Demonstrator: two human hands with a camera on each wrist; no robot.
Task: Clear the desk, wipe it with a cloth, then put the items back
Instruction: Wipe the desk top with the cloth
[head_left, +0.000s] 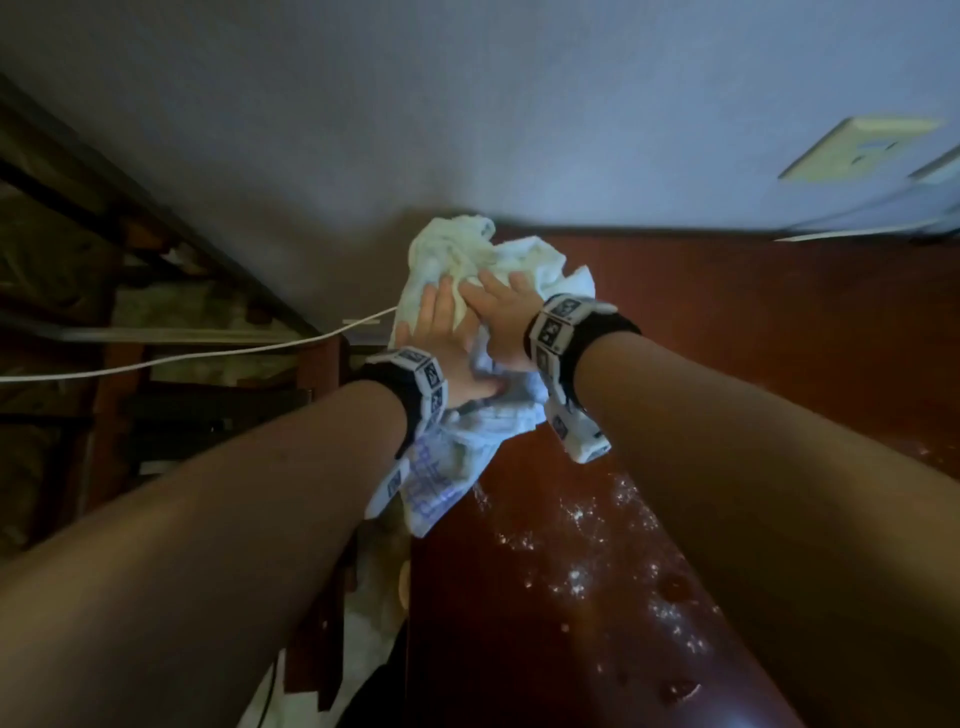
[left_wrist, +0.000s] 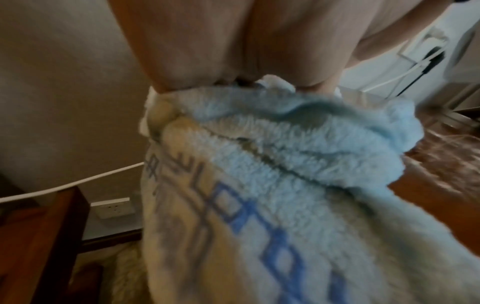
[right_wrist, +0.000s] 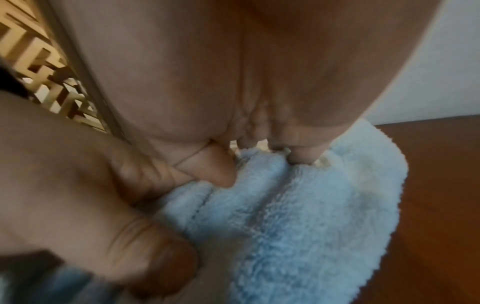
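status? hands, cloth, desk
Left hand and right hand press cloth at desk far-left corner. White specks unwiped nearer. Nothing blocking.

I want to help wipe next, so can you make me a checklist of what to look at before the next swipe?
1. Both hands on the fluffy white and pale blue cloth: ok. The left hand and the right hand press on it together.
2. Cloth lying on the dark red-brown wooden desk: ok, at the far left corner, though part hangs off the left edge.
3. Desk wiped clean: not ok. White crumbs or powder specks lie nearer the person.
4. Path to the specks clear: ok.
5. White cable out of the way: ok, it runs off the desk to the left.
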